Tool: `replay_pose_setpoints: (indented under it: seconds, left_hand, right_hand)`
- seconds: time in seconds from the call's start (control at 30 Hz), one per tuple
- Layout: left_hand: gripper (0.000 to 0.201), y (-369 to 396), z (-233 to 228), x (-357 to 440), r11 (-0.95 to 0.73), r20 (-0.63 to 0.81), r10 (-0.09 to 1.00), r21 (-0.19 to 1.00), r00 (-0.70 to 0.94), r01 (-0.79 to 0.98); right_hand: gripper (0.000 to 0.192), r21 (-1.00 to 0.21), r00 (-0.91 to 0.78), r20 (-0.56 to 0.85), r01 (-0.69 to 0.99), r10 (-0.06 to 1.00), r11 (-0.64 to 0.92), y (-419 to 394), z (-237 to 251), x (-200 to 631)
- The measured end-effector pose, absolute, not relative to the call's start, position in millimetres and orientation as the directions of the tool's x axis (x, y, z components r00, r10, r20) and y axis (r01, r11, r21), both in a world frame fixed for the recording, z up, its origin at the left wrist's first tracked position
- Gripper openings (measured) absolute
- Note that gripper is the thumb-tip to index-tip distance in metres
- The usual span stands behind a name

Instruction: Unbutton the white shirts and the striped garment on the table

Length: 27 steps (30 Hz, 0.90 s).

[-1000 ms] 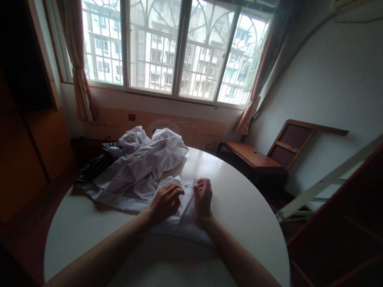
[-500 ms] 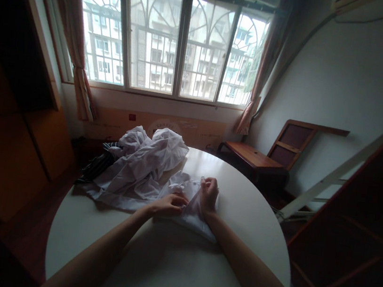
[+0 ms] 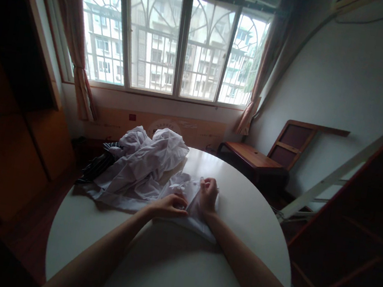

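A thin white garment [image 3: 198, 220] lies flattened in front of me, its near edge spread on the round white table. My right hand [image 3: 208, 194] is closed, with thumb and fingertips pinching a raised bit of this garment. Just to the left, my left hand [image 3: 170, 205] bends its fingers over the cloth, thumb low and fingertips closed on a fold. What lies under the left fingers is partly hidden. A heap of crumpled white clothes [image 3: 145, 165] touches the garment on the left.
The round white table [image 3: 99, 240] fills the middle. Dark striped cloth [image 3: 97, 166] hangs at its left edge beside the heap. Behind stand a long cardboard box [image 3: 193, 129] and a low wooden bench [image 3: 252, 156]. A white ladder [image 3: 320, 190] leans at right.
My left thumb has shifted slightly right and down on the cloth, and the left fingers have drawn in a little. My right hand stays in nearly the same place.
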<state>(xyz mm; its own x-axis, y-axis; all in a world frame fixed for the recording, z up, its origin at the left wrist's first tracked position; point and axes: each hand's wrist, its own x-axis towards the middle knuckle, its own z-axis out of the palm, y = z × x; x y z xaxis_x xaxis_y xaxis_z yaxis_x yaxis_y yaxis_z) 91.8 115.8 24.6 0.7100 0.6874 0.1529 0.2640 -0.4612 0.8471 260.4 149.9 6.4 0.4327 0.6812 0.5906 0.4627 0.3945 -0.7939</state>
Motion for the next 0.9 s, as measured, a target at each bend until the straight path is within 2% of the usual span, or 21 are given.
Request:
replay_pose_setpoints:
  seconds: [0.07,0.2,0.27,0.53,0.9]
  left_hand:
    - [0.029,115.1,25.7,92.7,-0.43,0.129,0.683,0.867,0.719,0.253]
    - [0.033,113.5,29.8,90.0,-0.205,-0.033,0.682,0.95,0.73,0.234]
    - [0.033,113.0,31.8,88.6,-0.147,-0.071,0.684,0.961,0.726,0.232]
    - [0.035,118.2,27.2,88.8,-0.344,0.052,0.646,0.911,0.762,0.229]
    - [0.033,121.9,19.8,91.2,-0.483,0.104,0.616,0.833,0.781,0.269]
  right_hand:
    - [0.02,-0.796,0.431,0.588,0.459,0.685,0.394,149.9,6.1,260.5]
    - [0.022,-0.792,0.435,0.593,0.465,0.678,0.395,149.5,6.2,260.9]
    - [0.022,-0.797,0.438,0.587,0.461,0.681,0.39,148.9,7.0,260.8]
    - [0.022,-0.802,0.431,0.58,0.451,0.691,0.392,145.6,11.2,258.5]
    - [0.021,-0.808,0.414,0.572,0.432,0.708,0.4,144.3,11.1,257.9]
